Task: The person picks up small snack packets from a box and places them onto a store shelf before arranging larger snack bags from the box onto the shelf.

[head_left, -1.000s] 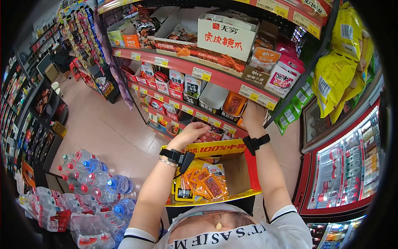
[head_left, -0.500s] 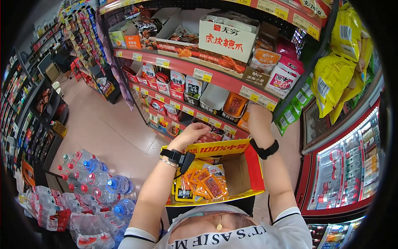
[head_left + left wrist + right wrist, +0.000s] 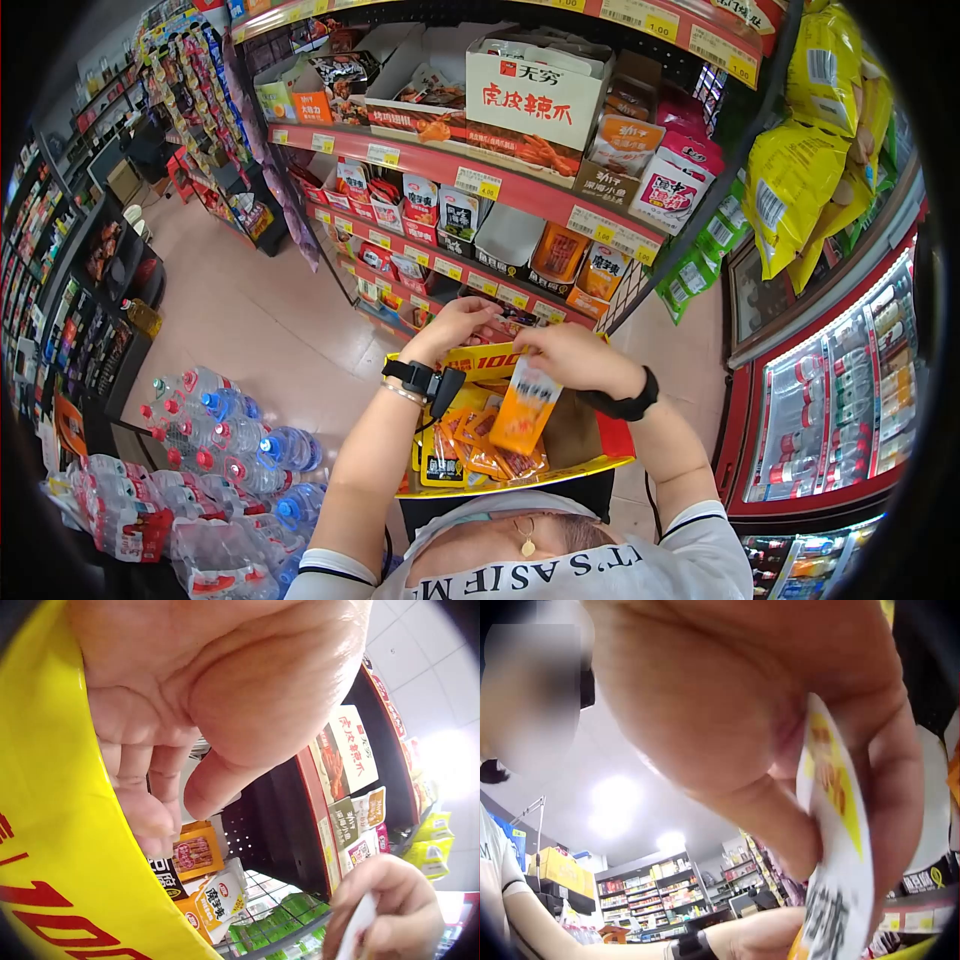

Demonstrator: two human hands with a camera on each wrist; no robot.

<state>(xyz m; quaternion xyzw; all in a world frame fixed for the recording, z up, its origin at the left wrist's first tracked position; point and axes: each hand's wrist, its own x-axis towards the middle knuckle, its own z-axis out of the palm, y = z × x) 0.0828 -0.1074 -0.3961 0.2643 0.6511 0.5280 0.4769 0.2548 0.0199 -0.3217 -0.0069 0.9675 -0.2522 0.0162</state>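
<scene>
Shrink-wrapped water bottles [image 3: 220, 430] stand on the floor at far left. The left grip [image 3: 465, 320] curls its fingers over the far yellow rim of the display box [image 3: 560, 472], likely to steady the box against the person's body. Just right of it, the right grip [image 3: 575, 358] pinches the orange packet [image 3: 522, 405] by its top edge, so it hangs tilted over the box near the far rim, above the loose packets [image 3: 480, 445] inside. The snack shelf [image 3: 520, 195] stands beyond, a drinks fridge [image 3: 840, 400] at right.
</scene>
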